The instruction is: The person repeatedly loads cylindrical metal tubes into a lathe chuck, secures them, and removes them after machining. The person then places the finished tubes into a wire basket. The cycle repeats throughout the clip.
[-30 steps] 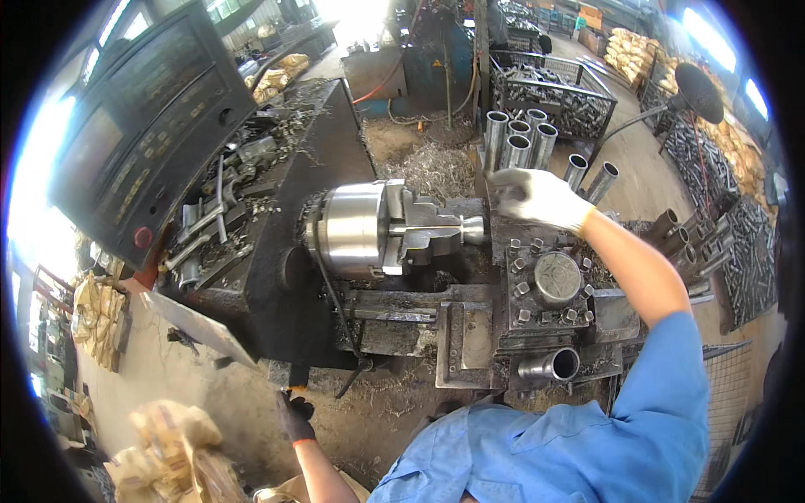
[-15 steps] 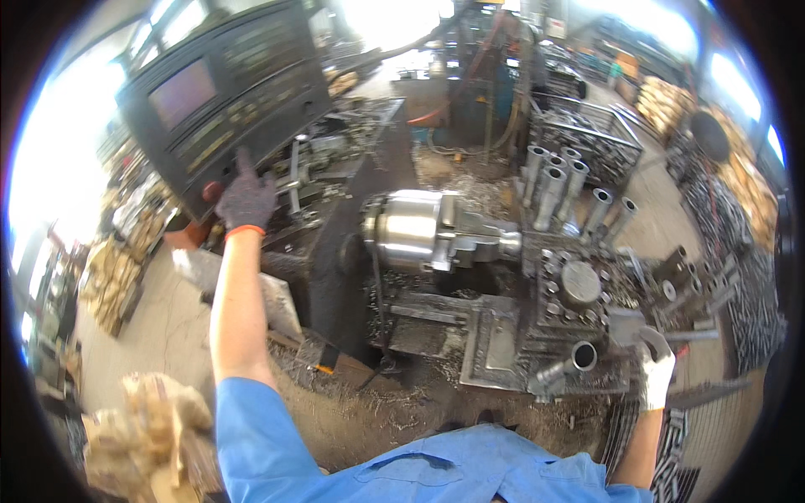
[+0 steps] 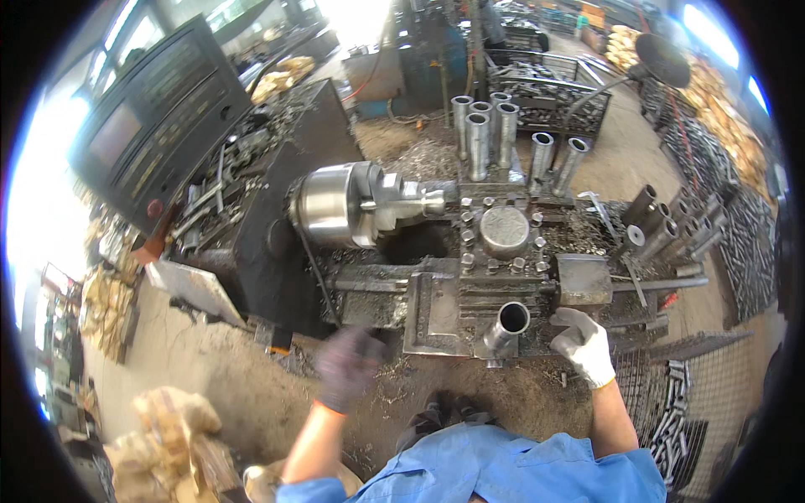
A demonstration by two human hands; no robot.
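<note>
My left hand (image 3: 350,365), in a dark glove with an orange cuff, hangs over the floor just in front of the lathe bed; motion smears its fingers. My right hand (image 3: 584,345), in a whitish glove, has its fingers curved and apart, holding nothing visible, just below a grey metal block (image 3: 584,281) on the carriage. Between both hands a short steel tube (image 3: 508,322) leans upright at the carriage's front edge. Behind it sits the tool post (image 3: 505,232) ringed by bolts. To its left, the shiny chuck (image 3: 329,205) grips a small metal workpiece (image 3: 432,201).
A control panel (image 3: 172,109) with a red knob stands at the left. Several steel tubes (image 3: 478,147) stand behind the tool post, more (image 3: 658,239) at the right near a caliper (image 3: 599,211). A lamp (image 3: 662,60) hangs back right; paper-wrapped bundles (image 3: 180,436) lie lower left.
My left hand has come away from the control panel, down and right to the front of the lathe. The right hand has shifted slightly left in the picture. The view has turned right.
</note>
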